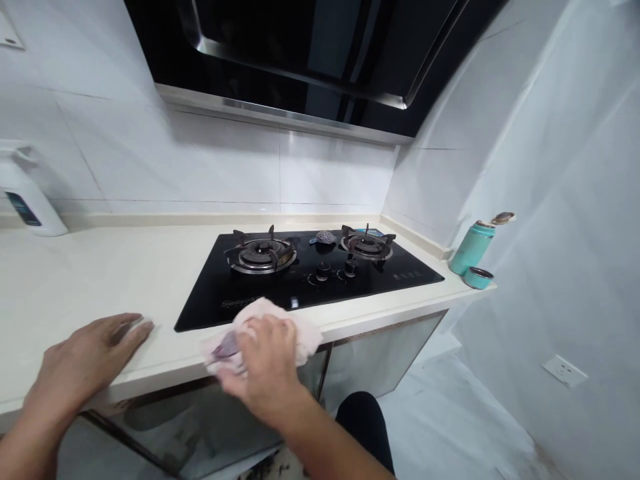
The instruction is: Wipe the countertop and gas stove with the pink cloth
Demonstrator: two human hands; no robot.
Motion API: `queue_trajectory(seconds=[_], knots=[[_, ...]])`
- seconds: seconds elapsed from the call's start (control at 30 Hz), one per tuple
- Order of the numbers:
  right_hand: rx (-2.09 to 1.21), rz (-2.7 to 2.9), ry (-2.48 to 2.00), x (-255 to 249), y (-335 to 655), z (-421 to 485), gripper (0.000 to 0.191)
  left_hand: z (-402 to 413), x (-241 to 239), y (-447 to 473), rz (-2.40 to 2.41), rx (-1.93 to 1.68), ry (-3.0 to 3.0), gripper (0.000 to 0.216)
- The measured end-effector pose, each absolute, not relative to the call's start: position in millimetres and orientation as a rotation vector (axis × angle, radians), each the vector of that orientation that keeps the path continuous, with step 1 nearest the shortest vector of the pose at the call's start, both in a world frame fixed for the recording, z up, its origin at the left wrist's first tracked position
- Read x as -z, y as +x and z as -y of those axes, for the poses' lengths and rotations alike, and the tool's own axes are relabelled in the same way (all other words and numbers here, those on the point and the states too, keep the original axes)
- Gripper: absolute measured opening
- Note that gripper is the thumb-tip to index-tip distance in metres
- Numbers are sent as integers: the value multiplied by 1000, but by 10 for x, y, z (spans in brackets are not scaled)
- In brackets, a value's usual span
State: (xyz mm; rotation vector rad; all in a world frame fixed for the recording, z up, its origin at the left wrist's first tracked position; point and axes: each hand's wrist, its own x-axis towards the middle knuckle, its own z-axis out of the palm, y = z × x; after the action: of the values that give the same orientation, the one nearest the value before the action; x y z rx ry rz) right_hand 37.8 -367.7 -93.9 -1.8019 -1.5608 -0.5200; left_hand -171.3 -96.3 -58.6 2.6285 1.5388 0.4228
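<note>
My right hand (263, 363) presses a pink cloth (305, 333) against the front edge of the cream countertop (125, 280), right at the near rim of the black glass gas hob (310, 283). Its fingers lie curled over the cloth. My left hand (87, 357) rests flat on the countertop to the left of the hob, fingers stretched out, holding nothing. The hob has two burners (261, 255) and two knobs (336, 269) between them. A small metal scouring ball (325, 237) sits on the hob between the burners.
A white spray bottle (27, 200) stands at the far left against the tiled wall. A teal flask (471, 247) and its cap (479, 277) sit on the countertop's right end. A dark range hood (300, 53) hangs overhead. A wall socket (564, 371) is low right.
</note>
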Motion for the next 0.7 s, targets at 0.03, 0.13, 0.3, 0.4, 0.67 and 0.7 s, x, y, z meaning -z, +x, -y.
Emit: queue_trajectory(seconds=[0.03, 0.13, 0.3, 0.4, 0.67, 0.7], knots=[[515, 1641, -1790, 956, 300, 3630, 50, 965, 578, -1712, -1537, -412, 2625, 74], [529, 1783, -1772, 984, 292, 3616, 45, 987, 553, -1713, -1518, -429, 2631, 70], [629, 1910, -1668, 1080, 844, 3884, 49, 1045, 511, -1710, -1512, -439, 2637, 64], [657, 1857, -1729, 1297, 1411, 4229, 50, 1051, 495, -1707, -1537, -421, 2616, 67], [1072, 1217, -1957, 1704, 3347, 5741, 59, 1134, 508, -1664, -1615, -486, 2619, 62], [1120, 1181, -1936, 1671, 3535, 5893, 62, 1164, 503, -1649, -1629, -499, 2632, 62]])
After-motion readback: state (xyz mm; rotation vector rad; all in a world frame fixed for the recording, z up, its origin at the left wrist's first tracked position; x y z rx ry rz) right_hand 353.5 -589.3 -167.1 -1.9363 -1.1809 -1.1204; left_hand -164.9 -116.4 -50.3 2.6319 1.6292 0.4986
